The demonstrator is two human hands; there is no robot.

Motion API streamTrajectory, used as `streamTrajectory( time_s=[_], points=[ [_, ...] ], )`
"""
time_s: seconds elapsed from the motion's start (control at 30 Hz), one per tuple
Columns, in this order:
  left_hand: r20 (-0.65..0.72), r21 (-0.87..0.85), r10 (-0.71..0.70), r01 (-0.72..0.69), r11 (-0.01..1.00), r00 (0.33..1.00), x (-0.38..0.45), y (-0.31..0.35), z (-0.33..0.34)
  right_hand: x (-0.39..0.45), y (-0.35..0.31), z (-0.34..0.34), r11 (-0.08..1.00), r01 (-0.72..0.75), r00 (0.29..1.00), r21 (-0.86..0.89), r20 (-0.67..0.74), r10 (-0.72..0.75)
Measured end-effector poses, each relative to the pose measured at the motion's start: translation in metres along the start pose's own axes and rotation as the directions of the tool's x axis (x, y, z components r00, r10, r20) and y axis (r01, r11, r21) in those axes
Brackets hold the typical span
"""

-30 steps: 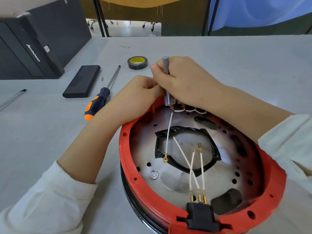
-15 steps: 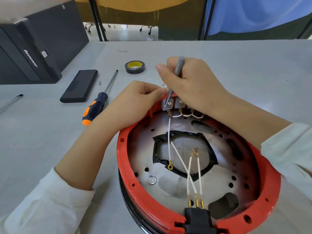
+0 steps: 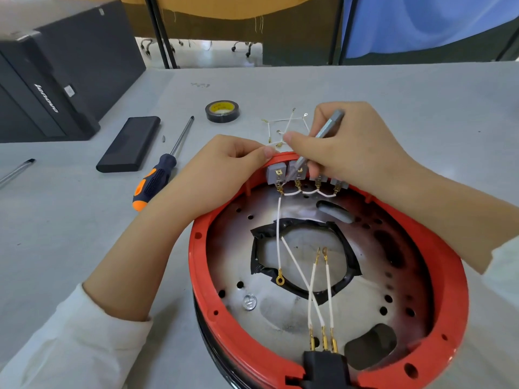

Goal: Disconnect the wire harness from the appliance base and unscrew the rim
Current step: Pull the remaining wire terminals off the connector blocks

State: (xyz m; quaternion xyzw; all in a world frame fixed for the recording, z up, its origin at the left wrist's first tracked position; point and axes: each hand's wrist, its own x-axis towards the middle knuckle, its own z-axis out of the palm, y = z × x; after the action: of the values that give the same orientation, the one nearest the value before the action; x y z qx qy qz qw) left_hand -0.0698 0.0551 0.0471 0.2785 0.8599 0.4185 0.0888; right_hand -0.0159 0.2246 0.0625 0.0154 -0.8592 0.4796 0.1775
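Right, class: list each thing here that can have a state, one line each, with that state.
Left hand: pinching the red rim.
Right hand: gripping a grey driver bit, tip at the terminal blocks.
Wire harness: plugged into the blocks.
Orange-handled screwdriver: lying on the table.
Tape roll: flat.

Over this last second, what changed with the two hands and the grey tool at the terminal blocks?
The right hand tilted the grey tool from upright to leaning right, its tip moving from the first grey terminal block to the second. The left hand kept pinching the red rim beside the blocks. The wire harness stayed plugged in, and the orange-handled screwdriver was not touched.
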Motion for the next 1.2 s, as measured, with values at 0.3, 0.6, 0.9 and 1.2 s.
streamTrajectory(
  time_s=[0.3,0.6,0.9,1.2],
  points=[
    [-0.013,-0.008,-0.011,0.011,1.000,1.000,-0.003,0.003,-0.001,0.000,0.003,0.002,0.999,-0.005,1.000,-0.034,-0.015,0.004],
    [0.004,-0.002,-0.016,0.016,1.000,1.000,-0.002,0.002,-0.001,0.013,0.000,0.004,0.996,-0.042,0.998,-0.082,0.038,0.045],
    [-0.006,0.016,-0.015,0.015,1.000,1.000,-0.002,0.001,-0.001,0.008,0.002,0.009,0.995,0.006,0.999,-0.096,-0.035,-0.010],
    [-0.013,0.022,-0.021,0.021,1.000,1.000,-0.002,0.002,0.000,0.020,-0.002,0.004,0.992,-0.101,0.989,-0.077,0.096,0.108]
  ],
)
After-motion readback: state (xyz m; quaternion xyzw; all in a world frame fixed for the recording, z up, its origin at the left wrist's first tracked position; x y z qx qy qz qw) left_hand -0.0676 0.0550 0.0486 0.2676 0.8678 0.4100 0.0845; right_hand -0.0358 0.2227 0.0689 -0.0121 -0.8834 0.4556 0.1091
